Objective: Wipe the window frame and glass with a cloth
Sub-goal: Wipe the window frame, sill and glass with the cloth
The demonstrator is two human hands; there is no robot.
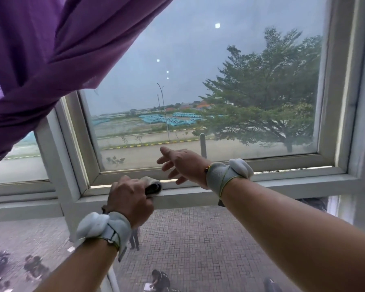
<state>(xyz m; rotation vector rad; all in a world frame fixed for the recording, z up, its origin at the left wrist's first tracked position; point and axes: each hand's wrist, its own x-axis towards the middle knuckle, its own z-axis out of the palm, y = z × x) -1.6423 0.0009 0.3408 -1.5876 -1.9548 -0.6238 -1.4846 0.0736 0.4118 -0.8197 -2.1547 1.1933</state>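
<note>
Left hand (130, 199) clenched on folded cloth (154, 185), pressed to lower window frame (188, 193) | right hand (182, 165) empty, fingers spread by glass (198, 91) | risk: purple curtain (51, 60) may sag over wiped area

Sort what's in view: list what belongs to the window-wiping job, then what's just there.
Belongs to the job:
- cloth, bunched in the left hand
- window frame, lower rail under the cloth
- glass
- right hand, open, fingers spread near the pane

Just there:
- purple curtain, draped across the upper left
- wrist wraps on both arms
</note>
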